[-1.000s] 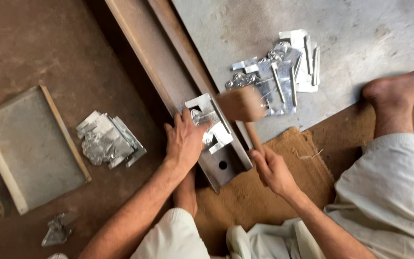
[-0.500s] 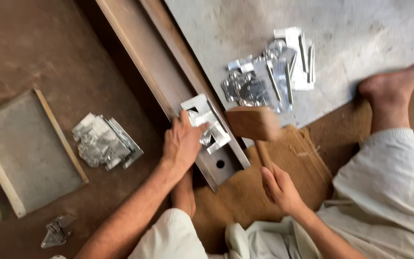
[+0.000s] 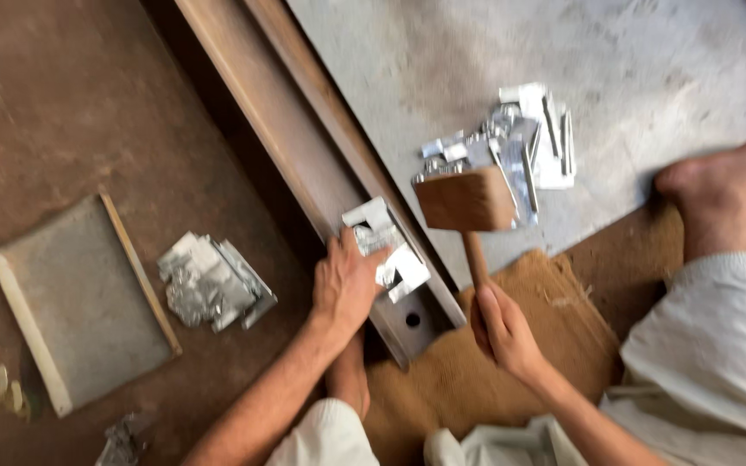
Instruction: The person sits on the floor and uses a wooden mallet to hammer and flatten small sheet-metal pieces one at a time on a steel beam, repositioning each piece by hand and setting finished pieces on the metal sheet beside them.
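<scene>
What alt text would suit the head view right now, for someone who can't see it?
The right hand grips a raised wooden mallet while the left hand holds a shiny metal piece on a long steel beam. Piles of similar pieces lie on either side.

A steel beam [image 3: 304, 164] runs diagonally from top centre to lower centre. A metal bracket [image 3: 386, 250] lies on its lower end, under the left hand [image 3: 347, 289]. The mallet [image 3: 466, 207], held by the right hand [image 3: 502, 332], sits right of the bracket. A bracket pile [image 3: 511, 147] lies upper right on the sheet [image 3: 649, 78]; another pile [image 3: 213, 280] and a tray [image 3: 79, 302] lie left.
</scene>
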